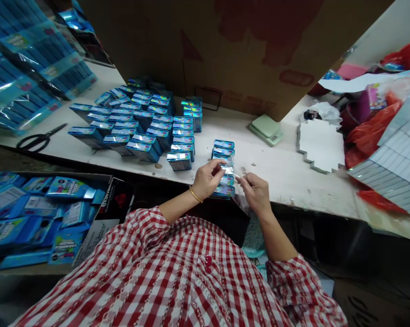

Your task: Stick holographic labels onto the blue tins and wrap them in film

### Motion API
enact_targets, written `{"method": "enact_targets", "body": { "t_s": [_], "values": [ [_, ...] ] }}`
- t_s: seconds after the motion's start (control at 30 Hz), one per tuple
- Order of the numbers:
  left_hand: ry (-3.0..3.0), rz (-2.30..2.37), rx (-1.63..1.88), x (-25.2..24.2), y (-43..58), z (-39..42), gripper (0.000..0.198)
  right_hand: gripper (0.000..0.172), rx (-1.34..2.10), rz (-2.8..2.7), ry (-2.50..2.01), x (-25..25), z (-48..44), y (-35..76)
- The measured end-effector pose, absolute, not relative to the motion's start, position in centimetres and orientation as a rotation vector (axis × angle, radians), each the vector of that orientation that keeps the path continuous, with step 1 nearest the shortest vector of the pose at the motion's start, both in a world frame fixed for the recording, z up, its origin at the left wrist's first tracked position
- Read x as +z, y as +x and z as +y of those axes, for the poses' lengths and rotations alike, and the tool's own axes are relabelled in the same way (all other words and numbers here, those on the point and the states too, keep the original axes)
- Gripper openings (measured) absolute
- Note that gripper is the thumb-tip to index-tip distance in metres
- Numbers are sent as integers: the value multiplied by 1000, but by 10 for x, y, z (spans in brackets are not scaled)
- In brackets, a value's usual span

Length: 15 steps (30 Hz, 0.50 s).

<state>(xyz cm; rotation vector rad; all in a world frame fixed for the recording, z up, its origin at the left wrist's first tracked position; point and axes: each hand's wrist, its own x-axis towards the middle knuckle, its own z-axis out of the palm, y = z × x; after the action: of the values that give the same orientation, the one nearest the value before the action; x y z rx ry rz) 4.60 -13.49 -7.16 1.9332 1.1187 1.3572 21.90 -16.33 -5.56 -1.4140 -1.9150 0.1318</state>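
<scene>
My left hand (207,179), with a bracelet at the wrist, is closed in a pinch over a short row of small blue packs (224,145) at the table's front edge. Clear plastic film (229,170) shows at its fingertips. Just to the right, my right hand (257,191) is closed too, thumb and forefinger pinching a thin pale edge of the film. The film hangs down below the right hand. Both hands partly hide the nearer packs in the row.
Several standing blue packs (142,147) fill the table's left part, near black scissors (37,140). A large cardboard box (198,54) stands behind. Rightward are a green scale (266,129), a white cardboard stack (321,144) and red bags (372,131). An open carton (102,190) holds blue packs.
</scene>
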Motion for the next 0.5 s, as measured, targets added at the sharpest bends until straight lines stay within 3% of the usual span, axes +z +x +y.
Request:
{"method": "enact_targets", "body": {
  "t_s": [0.23,0.37,0.5],
  "values": [
    [2409,1323,1270,-58,36,-137,20,28,-715,-2315,-1270,-18,-181,205],
    [2299,1205,1476,-46,30,-121,16,27,-681,-2296,-1666,-24,-183,212],
    [1894,1096,1635,-49,34,-97,15,22,-339,-2015,-2216,-46,-150,241]
  ]
}}
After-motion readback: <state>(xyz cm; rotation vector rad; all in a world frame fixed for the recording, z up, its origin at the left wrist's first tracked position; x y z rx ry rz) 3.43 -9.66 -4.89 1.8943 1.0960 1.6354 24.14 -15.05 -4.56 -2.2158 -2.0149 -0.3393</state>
